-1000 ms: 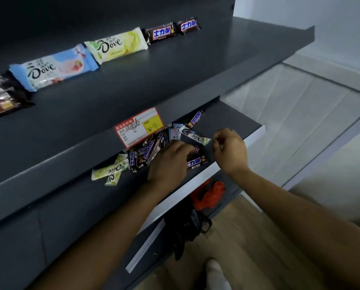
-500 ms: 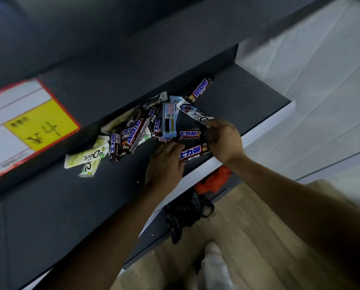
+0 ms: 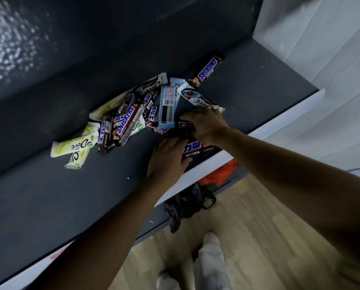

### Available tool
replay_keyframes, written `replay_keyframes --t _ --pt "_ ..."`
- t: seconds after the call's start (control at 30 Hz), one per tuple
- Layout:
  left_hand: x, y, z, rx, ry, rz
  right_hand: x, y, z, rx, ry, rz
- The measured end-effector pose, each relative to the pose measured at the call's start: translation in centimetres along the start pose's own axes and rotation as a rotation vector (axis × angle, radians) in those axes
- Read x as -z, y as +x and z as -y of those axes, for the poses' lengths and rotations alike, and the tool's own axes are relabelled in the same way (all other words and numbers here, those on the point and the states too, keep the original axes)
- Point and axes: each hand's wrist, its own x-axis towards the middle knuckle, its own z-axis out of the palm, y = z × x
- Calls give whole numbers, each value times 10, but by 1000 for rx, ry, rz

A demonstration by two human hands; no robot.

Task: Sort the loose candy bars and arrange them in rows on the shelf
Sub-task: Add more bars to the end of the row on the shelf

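Note:
A loose pile of candy bars (image 3: 128, 120) lies on the dark lower shelf (image 3: 49, 195): several brown Snickers bars, two pale green Dove bars (image 3: 72, 146) at the left, a light blue bar (image 3: 168, 105) lying back side up, and a white Dove bar (image 3: 198, 99). One Snickers bar (image 3: 208, 70) lies apart at the back right. My left hand (image 3: 166, 158) grips the left end of a Snickers bar (image 3: 193, 147) near the shelf's front edge. My right hand (image 3: 206, 126) curls its fingers over another Snickers bar (image 3: 184, 124) just below the white Dove bar.
The upper shelf's dark underside (image 3: 91, 49) hangs over the pile. A white strip (image 3: 279, 122) runs along the lower shelf's front edge. Below it lie an orange bag (image 3: 218, 172) and a black bag (image 3: 187, 206). My foot (image 3: 210, 258) stands on the wooden floor.
The view has dropped from the upper shelf to the lower one and moved closer. My right hand slid left onto a Snickers bar; my left hand moved right to the front bar.

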Motion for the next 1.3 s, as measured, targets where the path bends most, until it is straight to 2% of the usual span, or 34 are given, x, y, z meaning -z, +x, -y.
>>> replay_keyframes --t 0.17,0.4,0.7,0.87,0.97,1.3 --pt "0 -1 -3 52 0 -20 4 2 2 0 11 -36" --pt "8 -13 -11 149 -46 -20 14 -21 5 -54 191 -91" --pt "51 -45 -11 185 -33 -14 36 -61 38 -87 266 -217" --pt "84 -75 -13 193 -6 -82 51 -89 67 -78 217 -300" --pt "103 -96 -14 185 -13 -137 61 -105 88 -45 196 -409" --pt "165 -175 -12 78 -58 -371 93 -165 160 157 212 -677"
